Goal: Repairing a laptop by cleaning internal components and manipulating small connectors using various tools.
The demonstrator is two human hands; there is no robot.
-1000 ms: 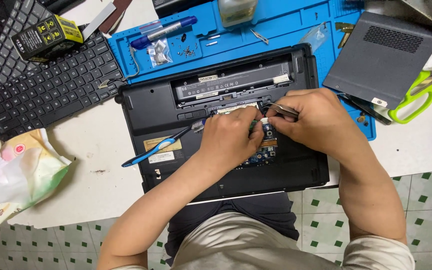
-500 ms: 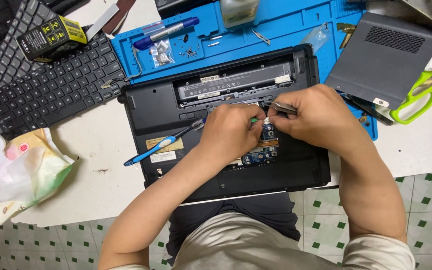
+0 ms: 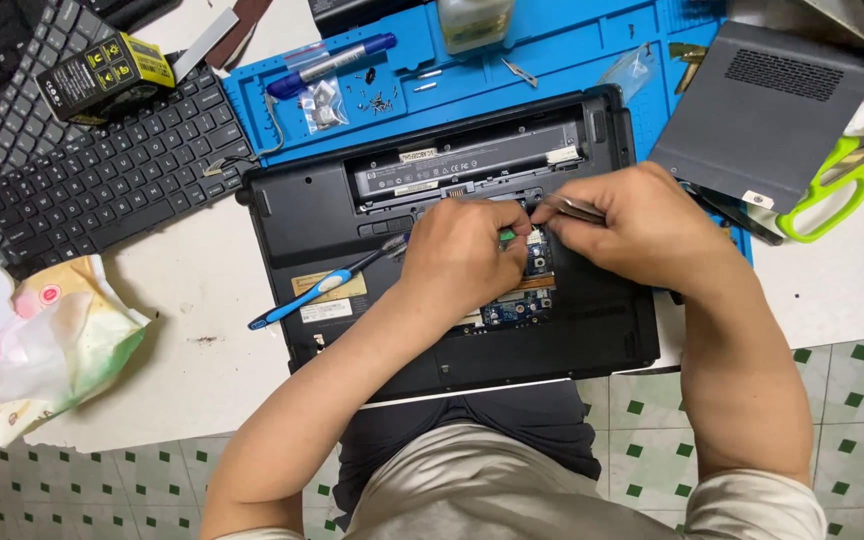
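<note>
Laptop (image 3: 352,215), upturned with its bottom cover off, lies on the white table (image 3: 202,290), its far edge over a blue mat (image 3: 572,60). Both my hands work over the exposed circuit board (image 3: 527,305) at its centre. Left hand (image 3: 462,255) is closed around something small and green (I cannot tell what). Right hand (image 3: 642,225) pinches metal tweezers (image 3: 572,208), tips toward the board. Risk, in my judgement: a slipped tweezer tip could scratch the board or bend a connector. A blue toothbrush (image 3: 322,290) rests just left of my left hand; nudged, it could slide off.
</note>
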